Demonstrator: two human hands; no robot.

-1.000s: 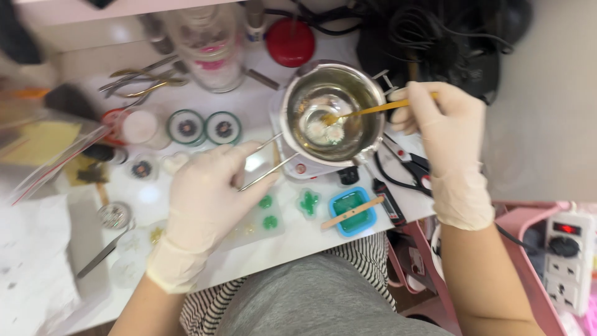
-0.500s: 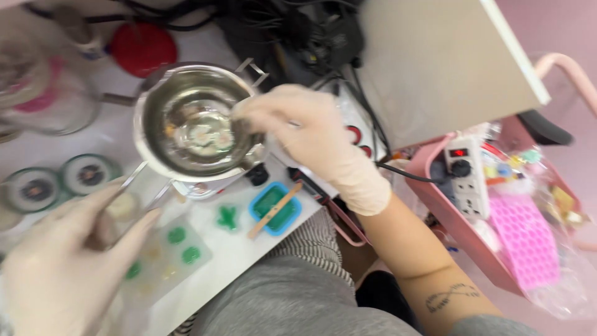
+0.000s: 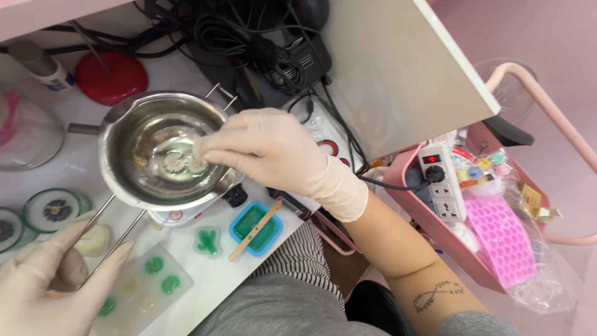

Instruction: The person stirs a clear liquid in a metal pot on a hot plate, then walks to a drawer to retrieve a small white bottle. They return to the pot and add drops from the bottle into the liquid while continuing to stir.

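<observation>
The right hand point(image 3: 267, 149), gloved, reaches into the steel pot point(image 3: 158, 149) on the worktop point(image 3: 205, 283) — its fingertips pinched over the pale flowers point(image 3: 180, 163) at the bottom. The left hand point(image 3: 43, 286) is clenched on tweezers point(image 3: 115, 227) — beside a mould point(image 3: 146, 286).

Crinkled clear packets point(image 3: 497, 165) in pink cart point(image 3: 407, 163).

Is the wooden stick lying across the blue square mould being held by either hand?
No: the wooden stick rests alone across the blue mould, while the right hand is over the metal pot.
</observation>
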